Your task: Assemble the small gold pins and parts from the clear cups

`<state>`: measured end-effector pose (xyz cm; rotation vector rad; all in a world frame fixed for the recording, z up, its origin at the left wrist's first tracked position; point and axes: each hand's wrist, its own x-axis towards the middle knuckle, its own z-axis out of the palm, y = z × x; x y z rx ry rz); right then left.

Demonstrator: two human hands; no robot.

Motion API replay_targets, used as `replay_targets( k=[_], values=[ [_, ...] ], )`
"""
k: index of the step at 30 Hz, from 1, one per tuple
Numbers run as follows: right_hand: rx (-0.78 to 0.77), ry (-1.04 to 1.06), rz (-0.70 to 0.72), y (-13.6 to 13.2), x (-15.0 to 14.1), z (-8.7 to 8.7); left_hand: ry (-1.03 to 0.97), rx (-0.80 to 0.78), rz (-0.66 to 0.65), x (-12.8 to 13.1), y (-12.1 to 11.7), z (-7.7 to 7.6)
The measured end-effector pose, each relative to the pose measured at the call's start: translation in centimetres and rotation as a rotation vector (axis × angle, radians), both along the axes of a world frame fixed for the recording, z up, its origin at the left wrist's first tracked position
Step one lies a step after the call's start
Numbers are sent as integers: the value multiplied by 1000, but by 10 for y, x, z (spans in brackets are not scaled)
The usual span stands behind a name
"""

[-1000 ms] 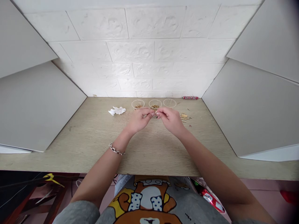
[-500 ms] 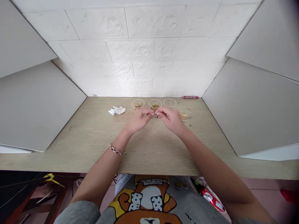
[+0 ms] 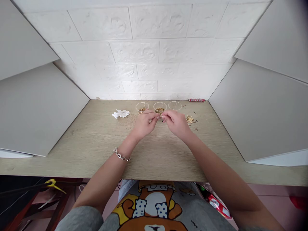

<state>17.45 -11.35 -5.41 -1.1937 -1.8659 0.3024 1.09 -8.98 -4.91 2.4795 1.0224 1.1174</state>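
- Head view, nearest: the tabletop (image 3: 163, 154) stretches ahead of the body, giving both forearms room to reach inward. A chain bracelet (image 3: 122, 156) circles the left wrist, well back from the fingertips.
- The left hand (image 3: 144, 124) is nearly closed, thumb and forefinger pinched on one side of a tiny piece (image 3: 160, 116), too small to identify.
- The right hand (image 3: 177, 124) pinches from the other side, remaining fingers curled; meeting tip to tip probably keeps so slight a thing steady.
- Thin golden sticks (image 3: 190, 119) lie loosely beside the right hand, likely for easy picking up.
- Crumpled white tissue (image 3: 120, 114) sits off to the left, perhaps to stay out of the way.
- Just beyond the hands, the left tub (image 3: 142, 102) and middle tub (image 3: 160, 102) contain gold-coloured bits, presumably so they cannot scatter; the right tub (image 3: 175, 102) stands alongside.
- Farthest, a red packet (image 3: 196, 100) lies by the white wall (image 3: 144, 51).
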Motion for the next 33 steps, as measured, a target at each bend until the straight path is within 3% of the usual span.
replay_targets(
  k=[20,33],
  values=[
    [-136,42,-32,1,-2,-2,277,289,64,-2,1,-7],
    [-295,201,17,-1,-3,4,263,256,54,-2,0,-4]
  ],
)
